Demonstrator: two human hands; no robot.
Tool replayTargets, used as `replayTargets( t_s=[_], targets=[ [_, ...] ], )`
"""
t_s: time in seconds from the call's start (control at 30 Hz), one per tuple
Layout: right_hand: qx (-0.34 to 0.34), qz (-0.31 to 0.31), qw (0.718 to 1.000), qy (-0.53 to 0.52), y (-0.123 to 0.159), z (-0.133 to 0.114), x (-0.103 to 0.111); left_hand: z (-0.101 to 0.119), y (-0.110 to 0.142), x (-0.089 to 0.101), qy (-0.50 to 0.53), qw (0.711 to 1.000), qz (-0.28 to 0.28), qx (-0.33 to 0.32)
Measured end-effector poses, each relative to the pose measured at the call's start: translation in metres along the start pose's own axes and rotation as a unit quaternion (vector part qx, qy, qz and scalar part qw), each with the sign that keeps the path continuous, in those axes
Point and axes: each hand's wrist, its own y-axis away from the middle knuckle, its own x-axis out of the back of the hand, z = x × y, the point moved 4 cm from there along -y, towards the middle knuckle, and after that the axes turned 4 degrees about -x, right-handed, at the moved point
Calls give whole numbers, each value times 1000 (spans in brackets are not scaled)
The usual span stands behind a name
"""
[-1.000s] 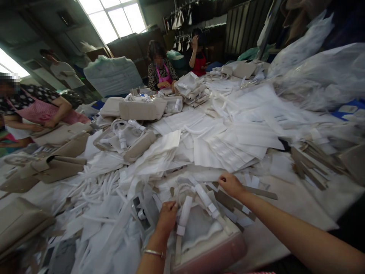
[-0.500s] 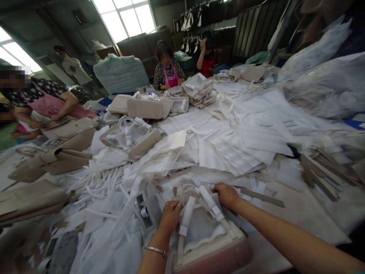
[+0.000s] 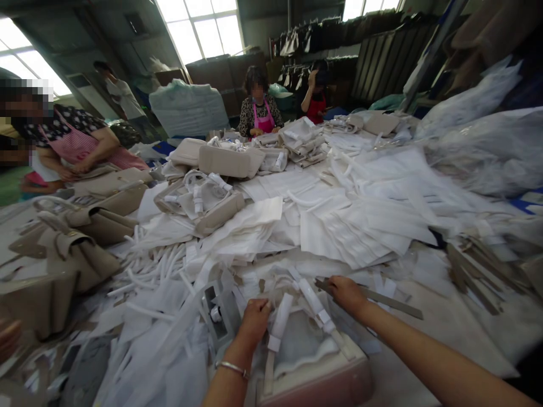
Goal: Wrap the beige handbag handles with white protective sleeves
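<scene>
Pale handbag (image 3: 316, 373), white-wrapped handles: lower centre. Left hand (image 3: 255, 319): beside the handles, fingers curled; grip hidden. Right hand (image 3: 348, 297): over a taupe strip (image 3: 394, 304), fingers bent together; pinch unclear. Grey holder (image 3: 220, 314): just left of left hand. White foam sheets (image 3: 352, 229): heaped beyond both hands. Beige bags (image 3: 95, 223): left of frame.

We can read no text, label, brand, number or sign anywhere. We see a red mark on the pink apron (image 3: 73, 140) at left and a pale patch on the blue packet (image 3: 521, 204) at far right, both too blurred to read.
</scene>
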Motion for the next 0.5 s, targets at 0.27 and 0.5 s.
replayTargets(
  t_s=[0.27,0.5],
  targets=[
    [26,36,991,124,16,-1,-12,8,1,5,25,999,20,14],
    [47,-36,997,53,-11,-14,-8,9,0,6,20,999,25,20]
  ],
)
